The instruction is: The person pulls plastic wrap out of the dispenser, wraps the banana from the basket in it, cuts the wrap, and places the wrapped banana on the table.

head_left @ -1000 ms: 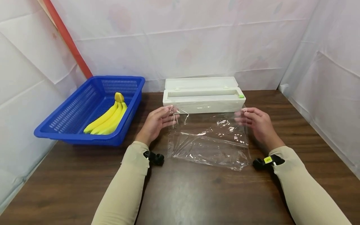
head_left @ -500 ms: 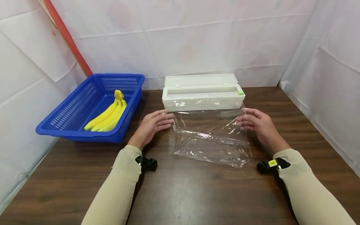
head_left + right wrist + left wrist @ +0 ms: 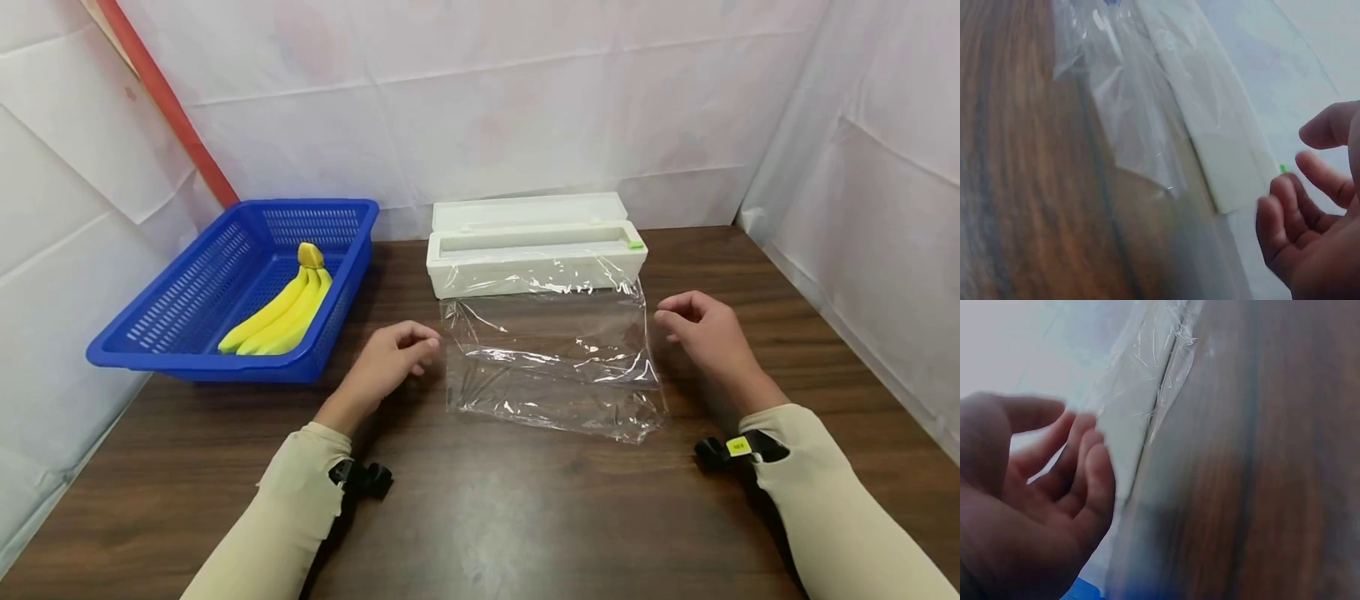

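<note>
A clear sheet of plastic wrap (image 3: pixel 551 358) hangs from the front of a white wrap dispenser box (image 3: pixel 536 271) and lies wrinkled on the table. Beside the sheet's left edge, my left hand (image 3: pixel 386 362) is held with loosely bent fingers and nothing in them. On the other side my right hand (image 3: pixel 705 333) stands apart from the sheet, thumb near the bent forefinger, also holding nothing. Both wrist views show a gap between thumb and fingertips. The dispenser's lid (image 3: pixel 528 211) is tipped back, and a small green piece (image 3: pixel 636 245) sits at its right end.
A blue plastic basket (image 3: pixel 330 329) stands at the left with a bunch of bananas (image 3: pixel 281 312) in it. White sheeting (image 3: pixel 487 108) closes off the back and both sides of the brown wooden table (image 3: pixel 480 533).
Both hands have let go of the plastic wrap and drawn outward and toward me. The sheet has settled against the dispenser's front and the table.
</note>
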Tool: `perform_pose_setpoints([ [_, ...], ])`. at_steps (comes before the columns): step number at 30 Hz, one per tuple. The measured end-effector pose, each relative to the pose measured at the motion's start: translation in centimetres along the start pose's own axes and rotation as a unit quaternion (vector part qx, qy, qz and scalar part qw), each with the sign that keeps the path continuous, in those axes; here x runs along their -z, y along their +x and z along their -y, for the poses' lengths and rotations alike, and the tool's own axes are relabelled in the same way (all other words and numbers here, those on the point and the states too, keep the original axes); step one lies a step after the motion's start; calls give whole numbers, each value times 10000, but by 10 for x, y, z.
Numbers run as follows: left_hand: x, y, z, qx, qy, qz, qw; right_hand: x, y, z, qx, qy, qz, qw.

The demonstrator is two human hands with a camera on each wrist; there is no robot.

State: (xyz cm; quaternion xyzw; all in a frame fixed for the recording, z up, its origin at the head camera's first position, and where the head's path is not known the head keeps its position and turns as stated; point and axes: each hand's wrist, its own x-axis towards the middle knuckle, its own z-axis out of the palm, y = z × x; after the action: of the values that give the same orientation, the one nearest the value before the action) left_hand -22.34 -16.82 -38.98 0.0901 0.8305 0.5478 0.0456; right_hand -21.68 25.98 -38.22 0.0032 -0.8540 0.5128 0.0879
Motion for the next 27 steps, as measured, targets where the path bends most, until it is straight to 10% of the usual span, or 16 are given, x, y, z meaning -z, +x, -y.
perform_pose_setpoints([
  [4, -5, -8, -4, -588, 899, 968, 9895, 3, -6, 6, 503, -373, 444, 9971],
  [7, -11, -13, -8, -1260, 1720, 1554, 9646, 3, -13, 15, 988, -384, 1397, 9845],
  [14, -20, -24, -13, -2028, 2925, 2264, 9066, -14, -32, 30, 1117, -828, 4176, 8979],
  [18, -22, -27, -16, -1838, 2977, 2589, 9003, -21, -38, 30, 1170, -688, 4857, 8635],
  [27, -21, -32, -22, -1479, 3220, 2852, 8906, -22, -40, 29, 937, -574, 5284, 8418],
])
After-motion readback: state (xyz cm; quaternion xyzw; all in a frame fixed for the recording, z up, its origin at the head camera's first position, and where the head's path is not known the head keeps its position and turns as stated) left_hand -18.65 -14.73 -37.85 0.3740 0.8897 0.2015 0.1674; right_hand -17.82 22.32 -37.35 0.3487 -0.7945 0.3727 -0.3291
